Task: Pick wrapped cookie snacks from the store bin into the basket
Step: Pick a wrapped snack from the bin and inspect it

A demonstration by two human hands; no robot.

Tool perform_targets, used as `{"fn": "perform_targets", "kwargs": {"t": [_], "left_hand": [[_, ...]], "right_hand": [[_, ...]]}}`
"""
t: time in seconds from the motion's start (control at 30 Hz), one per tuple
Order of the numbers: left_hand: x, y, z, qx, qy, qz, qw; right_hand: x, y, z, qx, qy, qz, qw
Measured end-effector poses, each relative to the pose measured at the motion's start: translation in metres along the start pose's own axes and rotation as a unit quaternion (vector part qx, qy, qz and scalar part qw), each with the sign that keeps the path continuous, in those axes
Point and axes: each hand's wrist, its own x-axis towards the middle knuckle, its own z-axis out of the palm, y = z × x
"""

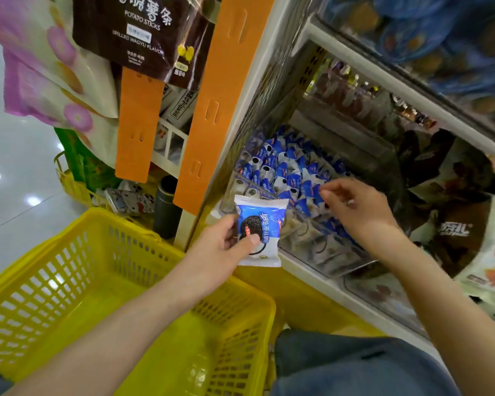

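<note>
Left hand (220, 247) pinches a cookie packet (265, 221) mid-frame (thumb across its face); dropped early, it could miss the lower-left basket (77, 261). Right hand (360, 208), fingers loose and empty, hovers over the bin (320, 247).

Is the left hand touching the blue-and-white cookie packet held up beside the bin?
Touching. The head view shows the left hand pinching the cookie packet, with the thumb pressed flat on its printed front.

1 basket (69, 270), 1 cookie pkt (262, 221) out (many more in bin (320, 252)).
</note>
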Motion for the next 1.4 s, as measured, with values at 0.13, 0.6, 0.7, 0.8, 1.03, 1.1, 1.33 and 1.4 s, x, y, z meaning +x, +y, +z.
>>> {"fn": "perform_targets", "kwargs": {"t": [0.13,0.6,0.7,0.8,1.03,1.1,1.33,1.4], "left_hand": [[0.007,0.0,0.006,-0.013,-0.011,-0.003,1.0],[0.012,0.001,0.01,-0.019,-0.007,-0.025,0.999],[0.012,0.001,0.009,-0.023,0.021,-0.04,0.999],[0.011,0.001,0.007,-0.053,0.031,-0.058,0.996],[0.004,0.011,0.008,-0.133,-0.03,-0.094,0.986],[0.001,0.012,0.008,-0.142,-0.086,-0.088,0.982],[-0.011,0.017,0.004,-0.072,-0.138,-0.043,0.987],[-0.011,0.017,0.003,-0.058,-0.139,-0.047,0.988]], "right_hand": [[0.015,0.024,-0.007,-0.171,-0.136,0.07,0.973],[0.017,0.022,0.002,-0.066,-0.122,0.145,0.98],[0.012,0.012,-0.011,-0.086,-0.013,0.082,0.993],[0.0,-0.012,-0.031,-0.01,0.1,0.01,0.995],[-0.039,-0.057,-0.027,0.301,-0.071,0.084,0.947],[-0.049,-0.06,-0.011,0.33,-0.112,0.114,0.93],[-0.057,-0.053,0.001,0.383,-0.086,0.115,0.912],[-0.056,-0.049,-0.003,0.325,-0.093,0.11,0.935]]}}
